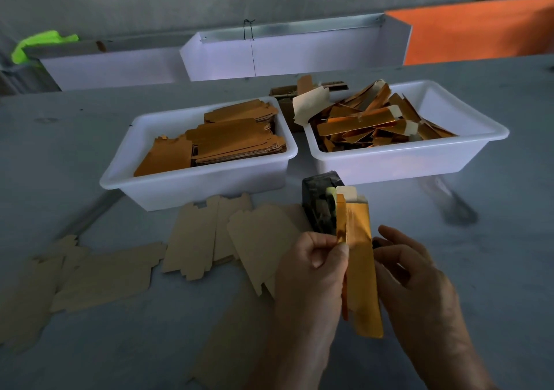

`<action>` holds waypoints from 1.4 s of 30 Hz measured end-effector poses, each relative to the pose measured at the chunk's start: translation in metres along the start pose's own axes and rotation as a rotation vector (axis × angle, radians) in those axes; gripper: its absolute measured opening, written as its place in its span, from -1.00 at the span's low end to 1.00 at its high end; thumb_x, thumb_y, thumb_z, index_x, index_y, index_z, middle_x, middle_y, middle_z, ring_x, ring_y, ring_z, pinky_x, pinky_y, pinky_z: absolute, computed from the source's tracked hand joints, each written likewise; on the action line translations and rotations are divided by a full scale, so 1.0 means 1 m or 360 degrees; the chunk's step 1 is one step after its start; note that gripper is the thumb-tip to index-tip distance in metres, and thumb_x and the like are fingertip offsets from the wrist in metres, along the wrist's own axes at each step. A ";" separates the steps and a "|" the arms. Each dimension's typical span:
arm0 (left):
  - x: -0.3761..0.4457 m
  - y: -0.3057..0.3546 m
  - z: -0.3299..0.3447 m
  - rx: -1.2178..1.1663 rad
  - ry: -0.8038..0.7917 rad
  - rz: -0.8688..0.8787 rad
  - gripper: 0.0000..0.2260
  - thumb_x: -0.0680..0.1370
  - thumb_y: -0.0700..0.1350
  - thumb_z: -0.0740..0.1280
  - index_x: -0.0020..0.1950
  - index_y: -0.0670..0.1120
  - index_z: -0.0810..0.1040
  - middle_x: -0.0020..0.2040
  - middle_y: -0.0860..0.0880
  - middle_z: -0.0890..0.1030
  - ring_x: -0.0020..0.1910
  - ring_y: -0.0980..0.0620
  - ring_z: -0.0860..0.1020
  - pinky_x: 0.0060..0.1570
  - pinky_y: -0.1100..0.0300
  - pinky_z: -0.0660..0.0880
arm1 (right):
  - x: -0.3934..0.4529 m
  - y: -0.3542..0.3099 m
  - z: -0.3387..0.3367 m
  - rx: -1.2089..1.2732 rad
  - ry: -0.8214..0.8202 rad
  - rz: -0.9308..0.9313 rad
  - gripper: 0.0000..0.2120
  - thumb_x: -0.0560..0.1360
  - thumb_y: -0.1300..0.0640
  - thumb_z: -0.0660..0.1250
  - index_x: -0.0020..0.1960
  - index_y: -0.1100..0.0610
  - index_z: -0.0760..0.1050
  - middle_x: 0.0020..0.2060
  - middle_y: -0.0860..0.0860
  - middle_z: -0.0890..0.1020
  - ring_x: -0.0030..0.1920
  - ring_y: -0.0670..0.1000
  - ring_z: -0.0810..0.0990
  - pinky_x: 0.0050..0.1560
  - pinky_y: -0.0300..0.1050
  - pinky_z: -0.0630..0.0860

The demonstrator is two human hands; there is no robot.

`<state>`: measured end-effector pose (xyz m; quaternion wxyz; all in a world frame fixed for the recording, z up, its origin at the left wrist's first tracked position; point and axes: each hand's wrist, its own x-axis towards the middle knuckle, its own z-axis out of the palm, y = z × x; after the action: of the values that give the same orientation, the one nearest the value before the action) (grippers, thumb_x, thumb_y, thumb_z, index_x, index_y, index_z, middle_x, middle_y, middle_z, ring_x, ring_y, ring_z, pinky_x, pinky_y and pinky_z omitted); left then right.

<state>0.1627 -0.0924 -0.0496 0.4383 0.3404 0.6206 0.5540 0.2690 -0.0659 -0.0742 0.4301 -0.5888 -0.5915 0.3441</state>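
A long, narrow gold-foil carton [361, 269] stands nearly upright between my hands, its pale flap at the top. My left hand [314, 272] pinches the carton's left edge between thumb and fingers. To the right of the carton is my right hand [416, 272], fingers loosely curled, and whether it touches the carton I cannot tell. Just behind the carton stands a black tape dispenser [319, 203] on the grey table [90, 138].
A white tub [168, 185] at left holds stacked flat gold cartons. Folded gold cartons fill the white tub [419, 156] at right. Several flat tan carton blanks [192, 239] lie spread across the table in front. White panels [284, 51] stand at the back.
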 end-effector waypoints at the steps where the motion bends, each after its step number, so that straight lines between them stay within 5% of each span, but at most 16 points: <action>1: 0.001 0.001 0.000 0.0029 0.0005 0.0003 -0.93 0.54 -0.10 0.35 -0.14 -0.02 0.59 -0.25 -0.08 0.65 -0.41 0.18 0.52 -0.44 0.40 0.44 | 0.000 0.001 0.000 -0.0014 -0.0009 -0.0008 -0.79 0.39 0.26 0.44 -0.31 -0.02 0.55 0.18 -0.09 0.53 0.08 0.00 0.59 0.05 0.06 0.53; 8: 0.003 0.005 0.001 0.0209 0.0019 0.0042 -0.94 0.54 -0.04 0.34 -0.08 0.01 0.59 -0.20 0.00 0.66 -0.24 0.11 0.62 -0.28 0.28 0.52 | 0.003 -0.005 -0.001 -0.0541 0.0061 -0.0357 -0.87 0.41 0.34 0.40 -0.28 0.20 0.54 0.14 0.05 0.57 -0.07 0.07 0.61 -0.11 -0.25 0.39; 13: -0.001 0.008 -0.005 0.0179 -0.0061 -0.0059 -0.95 0.54 -0.04 0.34 -0.09 0.03 0.58 -0.18 0.01 0.65 -0.25 0.11 0.59 -0.30 0.31 0.47 | 0.004 -0.008 -0.029 -0.0245 0.0092 -0.0329 -0.85 0.41 0.19 0.39 -0.28 -0.01 0.51 -0.11 -0.07 0.63 -0.25 -0.13 0.61 -0.29 -0.46 0.45; 17: -0.009 0.007 -0.013 0.0012 -0.0096 -0.0193 -0.89 0.53 -0.12 0.36 -0.18 -0.02 0.63 -0.35 0.05 0.63 -0.42 0.21 0.53 -0.45 0.42 0.40 | 0.005 -0.020 -0.052 0.0502 -0.0488 0.0015 -0.91 0.28 0.10 0.42 -0.21 0.02 0.62 -0.38 0.08 0.63 -0.36 -0.08 0.59 -0.30 -0.26 0.56; 19: -0.012 0.008 -0.016 -0.0014 -0.0091 -0.0207 -0.89 0.51 -0.14 0.38 -0.21 -0.02 0.65 -0.39 0.07 0.63 -0.48 0.24 0.54 -0.52 0.45 0.37 | 0.003 -0.029 -0.054 0.0502 -0.0742 0.0016 -0.80 0.17 0.00 0.40 -0.25 0.03 0.65 -0.42 0.10 0.61 -0.41 -0.09 0.56 -0.38 -0.33 0.51; 22: -0.015 0.010 -0.019 -0.0033 -0.0104 -0.0203 -0.90 0.50 -0.13 0.39 -0.20 -0.02 0.65 -0.37 0.04 0.65 -0.46 0.17 0.58 -0.48 0.38 0.45 | -0.001 -0.039 -0.047 0.0508 -0.0902 -0.0016 -0.90 0.21 0.12 0.40 -0.29 0.01 0.66 -0.40 0.08 0.63 -0.42 -0.13 0.56 -0.41 -0.32 0.49; 27: -0.014 0.017 -0.023 -0.0157 -0.0249 -0.0301 -0.93 0.50 -0.26 0.39 -0.12 -0.12 0.65 -0.20 -0.08 0.71 -0.22 0.01 0.70 -0.24 0.27 0.60 | 0.000 -0.041 -0.040 0.0398 -0.0869 -0.0069 -0.72 0.39 0.36 0.36 -0.25 0.01 0.67 -0.40 0.04 0.63 -0.40 -0.16 0.54 -0.42 -0.33 0.46; 31: -0.012 0.019 -0.024 -0.0176 -0.0280 -0.0284 -0.90 0.48 -0.32 0.39 -0.14 -0.15 0.66 -0.20 -0.11 0.71 -0.20 0.00 0.70 -0.22 0.27 0.60 | 0.001 -0.044 -0.039 0.0313 -0.0818 -0.0121 -0.66 0.39 0.37 0.37 -0.14 -0.07 0.67 -0.36 0.06 0.64 -0.39 -0.12 0.56 -0.39 -0.33 0.48; 34: -0.011 0.019 -0.025 -0.0198 -0.0279 -0.0294 -0.90 0.48 -0.30 0.41 -0.17 -0.14 0.67 -0.21 -0.08 0.71 -0.21 0.01 0.70 -0.23 0.28 0.60 | 0.003 -0.043 -0.038 0.0171 -0.0776 -0.0152 -0.50 0.38 0.30 0.41 0.11 -0.24 0.47 -0.31 0.03 0.67 -0.35 -0.10 0.61 -0.36 -0.35 0.50; 42: -0.012 0.017 -0.024 -0.0236 -0.0359 -0.0318 -0.92 0.49 -0.28 0.38 -0.11 -0.14 0.66 -0.18 -0.09 0.71 -0.19 0.00 0.70 -0.19 0.27 0.61 | 0.003 -0.038 -0.032 -0.0002 -0.0644 -0.0102 -0.50 0.38 0.19 0.44 0.07 -0.31 0.31 -0.29 -0.10 0.68 -0.32 -0.12 0.64 -0.36 -0.34 0.52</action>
<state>0.1444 -0.1095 -0.0309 0.5819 0.3038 0.5558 0.5102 0.2835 -0.0687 -0.0261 0.3128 -0.4888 -0.6845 0.4412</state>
